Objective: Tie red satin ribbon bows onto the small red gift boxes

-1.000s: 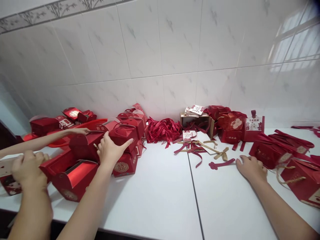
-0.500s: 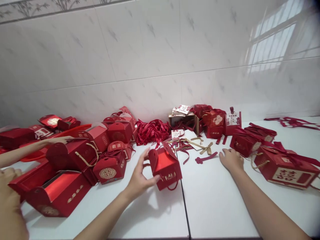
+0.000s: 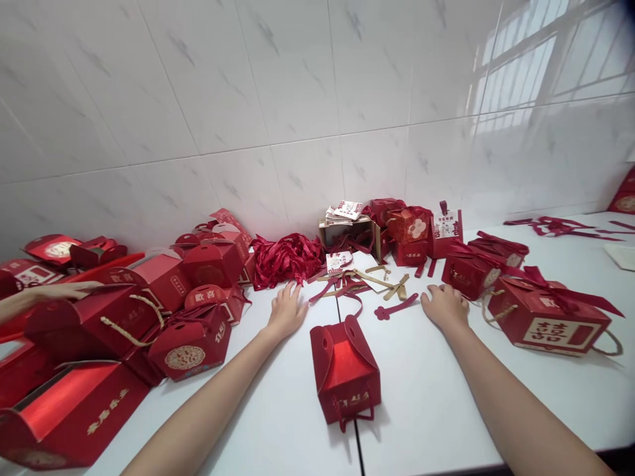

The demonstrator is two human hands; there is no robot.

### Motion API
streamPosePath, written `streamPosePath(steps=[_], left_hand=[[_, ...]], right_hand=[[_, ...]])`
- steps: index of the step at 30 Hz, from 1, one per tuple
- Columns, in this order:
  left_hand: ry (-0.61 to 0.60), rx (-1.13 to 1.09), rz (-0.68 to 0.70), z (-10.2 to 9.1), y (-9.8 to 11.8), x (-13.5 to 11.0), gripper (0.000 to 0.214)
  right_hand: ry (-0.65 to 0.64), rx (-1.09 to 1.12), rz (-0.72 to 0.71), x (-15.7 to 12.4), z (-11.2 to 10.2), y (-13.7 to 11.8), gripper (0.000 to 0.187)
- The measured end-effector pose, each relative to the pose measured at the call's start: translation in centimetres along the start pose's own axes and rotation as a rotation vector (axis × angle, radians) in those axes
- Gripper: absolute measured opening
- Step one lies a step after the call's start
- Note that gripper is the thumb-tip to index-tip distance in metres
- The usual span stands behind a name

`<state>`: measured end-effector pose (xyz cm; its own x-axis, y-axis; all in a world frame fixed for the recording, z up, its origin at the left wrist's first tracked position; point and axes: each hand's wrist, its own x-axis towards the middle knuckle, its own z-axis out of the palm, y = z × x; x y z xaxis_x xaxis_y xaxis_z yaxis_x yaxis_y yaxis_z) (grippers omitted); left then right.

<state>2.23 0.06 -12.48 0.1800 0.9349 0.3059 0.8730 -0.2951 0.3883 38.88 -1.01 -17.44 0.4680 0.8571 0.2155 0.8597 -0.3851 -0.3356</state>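
A small red gift box (image 3: 346,380) with curved flaps and a dark red cord handle stands on the white table in front of me, touched by neither hand. My left hand (image 3: 288,309) lies past it to the left, fingers stretched toward a heap of dark red ribbons (image 3: 288,259); I cannot tell if the fingertips touch them. My right hand (image 3: 446,305) rests on the table, fingers apart and slightly bent, holding nothing. Close to its left lies a dark red strap (image 3: 397,307) with a flower-shaped end. Gold ribbon strips (image 3: 395,289) lie between the hands.
Several red boxes crowd the left, including a large open one (image 3: 74,416). Another person's arm (image 3: 44,297) reaches in there. On the right sit ribbon-tied boxes (image 3: 550,320). At the wall, a carton (image 3: 347,231) carries white cards (image 3: 347,210).
My left hand has let go of the small red box, which now stands on the table, and has moved forward to the ribbon heap. My right hand stays on the table. The view has shifted.
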Motion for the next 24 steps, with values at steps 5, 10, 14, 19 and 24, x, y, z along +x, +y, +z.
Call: streamPosePath(steps=[5,10,14,19,24], left_hand=[[0.038,0.009,-0.037,0.8,-1.6,1.2,0.024],[0.109,-0.098,-0.08,0.7,-1.7,0.2,0.012],[0.168,-0.295,-0.122,0.8,-1.5,0.1,0.01],[0.354,-0.618,-0.2,-3.1,0.7,2.2,0.013],[0.467,-0.891,-0.049,-12.4,6.6,2.7,0.023]], right_hand=[[-0.004,0.024,0.025,0.4,-0.1,-0.1,0.044],[-0.025,0.113,0.044,0.3,-0.4,-0.1,0.041],[0.054,0.245,0.115,-1.0,-1.8,-0.9,0.045],[0.176,0.576,-0.044,-3.1,-6.4,-5.1,0.038],[-0.418,1.322,-0.367,-6.5,-13.8,-12.8,0.044]])
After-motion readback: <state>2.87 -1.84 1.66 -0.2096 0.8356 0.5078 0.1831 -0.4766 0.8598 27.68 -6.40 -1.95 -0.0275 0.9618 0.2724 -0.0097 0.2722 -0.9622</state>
